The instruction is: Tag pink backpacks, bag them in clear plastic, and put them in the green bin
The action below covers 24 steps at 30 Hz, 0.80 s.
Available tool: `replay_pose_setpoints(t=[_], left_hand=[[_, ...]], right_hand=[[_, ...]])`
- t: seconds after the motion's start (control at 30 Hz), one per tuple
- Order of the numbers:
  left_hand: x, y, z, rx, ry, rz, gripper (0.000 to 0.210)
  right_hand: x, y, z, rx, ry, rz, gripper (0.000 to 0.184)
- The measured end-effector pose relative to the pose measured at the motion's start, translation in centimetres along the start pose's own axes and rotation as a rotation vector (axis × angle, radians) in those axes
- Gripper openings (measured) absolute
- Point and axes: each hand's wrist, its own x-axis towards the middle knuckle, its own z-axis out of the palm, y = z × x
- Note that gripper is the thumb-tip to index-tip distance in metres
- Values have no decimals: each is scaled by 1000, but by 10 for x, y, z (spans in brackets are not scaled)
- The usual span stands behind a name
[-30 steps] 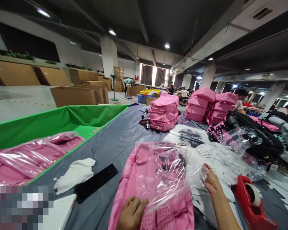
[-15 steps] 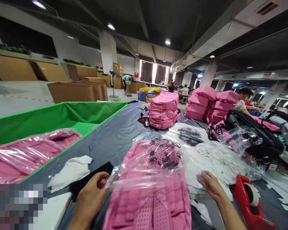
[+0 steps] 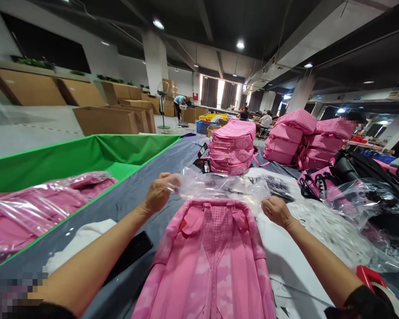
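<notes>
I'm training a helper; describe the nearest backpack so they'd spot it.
Find the gray table beside the green bin. Nearer than the clear plastic held by left hand and right hand lies the pink backpack. Unlike the stacked backpacks behind, it lies unstacked, dotted panel showing.

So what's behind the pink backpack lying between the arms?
Beyond the backpack, clear plastic spans the left hand and right hand; farther back stands a stack of pink bags. What lies directly behind that stack is hidden.

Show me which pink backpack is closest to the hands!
The pink backpack lying in front, its top edge by the clear plastic the left hand and right hand hold; the stacked backpacks are farther back.
</notes>
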Motion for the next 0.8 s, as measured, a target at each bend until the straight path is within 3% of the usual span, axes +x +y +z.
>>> replay_pose_setpoints(t=[0.1,0.23,0.37,0.57,0.73,0.8], left_hand=[[-10,-35,0,128,-175,50,7],[-45,-91,12,248,-267,72,42],[-76,-121,11,215,-218,-7,69],[-124,-106,3,41,-220,-284,69],[-175,-74,-7,303,138,-215,53],[-206,-67,-18,402,200,-133,50]], right_hand=[[-7,25,25,-140,-154,-18,22],[-24,48,76,-98,-130,192,33],[-39,47,91,21,-60,386,46],[-70,5,76,196,-111,445,45],[-126,-50,65,164,65,438,45],[-166,-73,60,141,167,465,49]])
